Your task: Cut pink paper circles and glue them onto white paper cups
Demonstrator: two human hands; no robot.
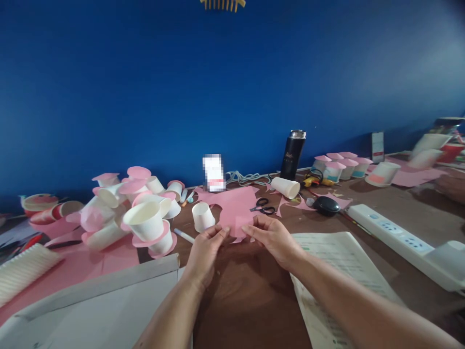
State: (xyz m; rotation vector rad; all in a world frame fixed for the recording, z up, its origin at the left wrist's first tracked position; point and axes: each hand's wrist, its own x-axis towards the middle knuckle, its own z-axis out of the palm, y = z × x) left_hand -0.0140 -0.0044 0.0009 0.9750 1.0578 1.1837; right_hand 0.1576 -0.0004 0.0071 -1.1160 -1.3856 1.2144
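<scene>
Between my two hands I hold a small piece of pink paper (238, 224) up over the brown table. My left hand (206, 249) pinches its left edge between thumb and fingers. On the other side, my right hand (273, 238) pinches the right edge. Behind it lies a larger cut pink sheet (234, 199), with black-handled scissors (264, 207) resting on its right part. A white paper cup (203, 216) stands just beyond my left hand. The exact outline of the held piece blends into the pink sheet behind.
At left, several white cups with pink paper rims (145, 220) are heaped. A whiteboard (94, 305) lies front left, printed sheets (334, 271) under my right forearm. A power strip (395, 240), black mouse (327, 205), black flask (292, 155) and tipped cup (285, 187) are at right.
</scene>
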